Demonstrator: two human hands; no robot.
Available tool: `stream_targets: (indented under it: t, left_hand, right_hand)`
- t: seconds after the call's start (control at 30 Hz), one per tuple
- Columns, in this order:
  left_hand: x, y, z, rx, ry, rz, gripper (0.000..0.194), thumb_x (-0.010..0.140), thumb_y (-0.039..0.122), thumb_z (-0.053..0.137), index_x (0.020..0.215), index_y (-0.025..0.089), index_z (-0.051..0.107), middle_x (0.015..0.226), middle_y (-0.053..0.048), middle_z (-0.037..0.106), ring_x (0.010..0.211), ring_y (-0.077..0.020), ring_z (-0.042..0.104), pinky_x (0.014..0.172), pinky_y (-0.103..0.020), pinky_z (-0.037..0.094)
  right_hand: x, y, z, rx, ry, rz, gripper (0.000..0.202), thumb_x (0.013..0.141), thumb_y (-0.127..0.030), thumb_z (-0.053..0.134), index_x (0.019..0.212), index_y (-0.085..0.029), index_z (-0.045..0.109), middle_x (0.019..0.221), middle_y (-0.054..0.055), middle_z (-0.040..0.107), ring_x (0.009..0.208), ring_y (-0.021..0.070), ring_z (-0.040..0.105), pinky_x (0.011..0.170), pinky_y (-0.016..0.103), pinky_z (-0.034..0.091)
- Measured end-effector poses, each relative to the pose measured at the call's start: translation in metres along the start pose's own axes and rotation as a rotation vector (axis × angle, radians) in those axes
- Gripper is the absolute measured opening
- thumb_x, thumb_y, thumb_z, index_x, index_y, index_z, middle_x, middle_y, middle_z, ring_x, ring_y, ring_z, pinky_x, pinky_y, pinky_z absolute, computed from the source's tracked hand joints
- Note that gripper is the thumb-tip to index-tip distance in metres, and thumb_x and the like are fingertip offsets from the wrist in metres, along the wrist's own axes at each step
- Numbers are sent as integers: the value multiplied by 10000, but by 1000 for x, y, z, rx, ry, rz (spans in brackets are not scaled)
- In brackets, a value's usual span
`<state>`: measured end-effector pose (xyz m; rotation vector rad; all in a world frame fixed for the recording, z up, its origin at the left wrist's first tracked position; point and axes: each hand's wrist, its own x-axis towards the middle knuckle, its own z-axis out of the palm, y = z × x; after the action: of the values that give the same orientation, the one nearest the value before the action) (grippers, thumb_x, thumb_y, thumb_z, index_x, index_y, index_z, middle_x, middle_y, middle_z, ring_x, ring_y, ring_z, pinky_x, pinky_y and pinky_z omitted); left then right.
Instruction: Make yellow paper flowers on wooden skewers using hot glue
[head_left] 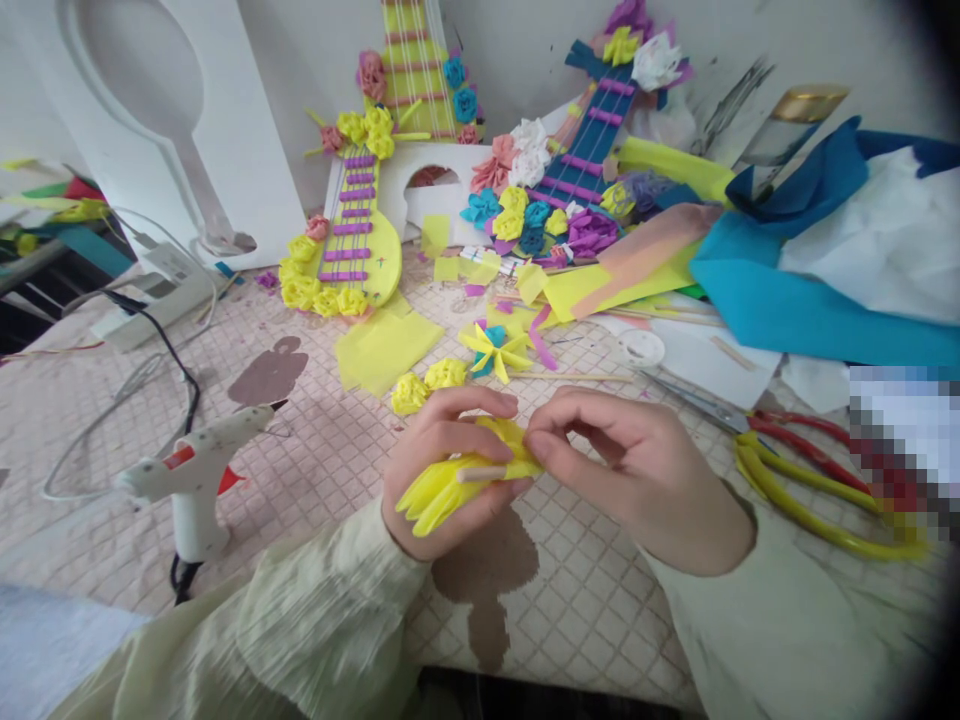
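Observation:
My left hand (450,450) is closed around a yellow crepe paper flower (431,497) with pointed petals. A pale wooden stick (482,474) lies against the paper between the fingers. At the flower's right end, my right hand (611,460) pinches the edge of the yellow paper between thumb and fingertips. Just beyond the left hand sit two crumpled yellow paper rosettes (445,374). A yellow star-shaped paper piece (496,350) lies over a blue one behind the hands. The inside of the held flower is partly hidden by my fingers.
A white glue gun (199,480) stands at the left, its cord trailing to a power strip (154,295). Scissors (817,470) with red and yellow handles lie at the right. Decorated toy guitars (386,250) lean at the back. Blue paper (765,290) and yellow sheets (386,345) cover parts of the table.

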<state>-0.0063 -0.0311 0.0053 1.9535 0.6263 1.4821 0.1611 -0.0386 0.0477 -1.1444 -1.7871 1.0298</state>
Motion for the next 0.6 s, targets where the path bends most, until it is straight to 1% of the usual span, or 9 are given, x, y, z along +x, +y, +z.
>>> stream_targets:
  t: [0.07,0.2,0.33,0.4,0.47,0.53,0.6]
  left_hand:
    - [0,-1,0,-3,2,15,242,653,96,670,841,177,543,999,-47,528,975,-209,547,838,-410,478]
    - [0,0,0,3,-12,25,256,648,77,667,848,168,536,981,-49,535,968,-211,551,830,-413,483]
    - [-1,1,0,-12,-13,20,248,650,71,667,839,166,538,1014,-51,506,991,-215,539,826,-401,493]
    - [-1,2,1,-15,-15,20,241,645,71,673,824,162,540,1021,-52,488,993,-210,535,802,-375,508]
    - [-1,3,1,-14,-7,31,237,638,70,677,812,156,540,1016,-54,484,981,-203,534,781,-352,515]
    - [-1,2,2,-8,11,51,221,639,68,673,798,151,543,1006,-56,489,963,-193,533,788,-347,504]
    - [-1,1,2,3,26,70,204,644,69,667,791,149,550,1004,-57,497,949,-189,531,807,-354,487]
  right_hand:
    - [0,1,0,18,-6,21,93,787,-213,512,707,-185,549,659,-14,561,635,97,517,576,213,439]
    - [1,1,-1,59,23,20,108,818,-254,490,744,-188,534,664,-23,516,617,79,480,560,189,418]
    - [2,0,-6,93,94,53,153,833,-290,471,728,-188,517,626,-22,472,571,84,445,498,202,380]
    - [4,2,-10,133,140,69,183,835,-310,468,707,-187,514,627,-13,473,580,96,445,512,223,377]
    - [7,6,-17,244,198,52,195,833,-317,475,691,-190,516,638,-9,469,610,106,460,564,251,388]
    - [12,11,-26,439,279,5,185,823,-285,493,663,-194,510,642,-14,437,610,109,461,572,270,386]
    - [16,16,-40,588,448,-1,188,831,-235,461,658,-192,522,633,-10,411,589,109,446,532,271,375]
